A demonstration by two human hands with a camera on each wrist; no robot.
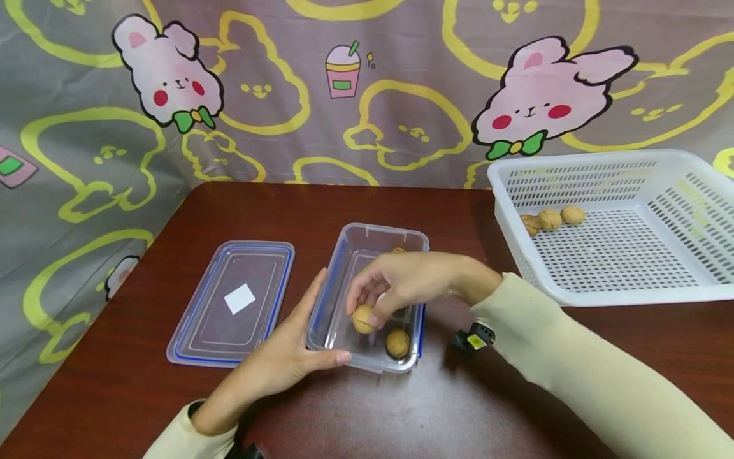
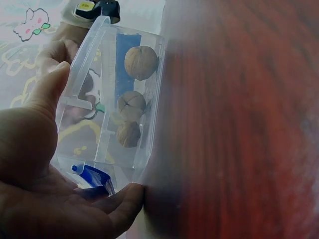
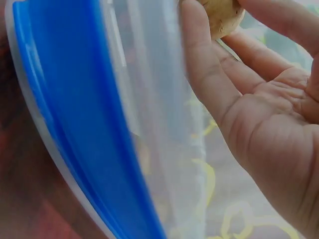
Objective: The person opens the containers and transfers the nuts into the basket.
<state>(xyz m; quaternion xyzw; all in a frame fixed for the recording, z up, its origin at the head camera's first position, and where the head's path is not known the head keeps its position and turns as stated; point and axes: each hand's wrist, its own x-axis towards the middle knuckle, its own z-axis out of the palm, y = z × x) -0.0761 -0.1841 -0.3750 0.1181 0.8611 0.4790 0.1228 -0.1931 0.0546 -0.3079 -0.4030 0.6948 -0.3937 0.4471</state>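
A walnut [image 1: 363,320] is pinched between the thumb and fingers of my right hand [image 1: 413,277], over the inside of a clear plastic container [image 1: 373,237]. In the right wrist view that walnut [image 3: 222,17] is partly cut off by the top edge. My left hand [image 1: 292,347] grips the container's near left corner, thumb on the front rim and fingers along the outer left side. One walnut [image 1: 397,343] lies in the near right corner; another [image 1: 398,250] shows partly behind my right hand. Through the wall, the left wrist view shows three walnuts [image 2: 141,62].
To the left lies a clear lid [image 1: 206,338] with a blue seal and a white square [image 1: 239,298] on it. A white slotted basket [image 1: 524,255] stands at the right, with several walnuts [image 1: 549,219] in its left corner. A patterned cloth [image 1: 413,153] hangs behind the brown table [image 1: 447,210].
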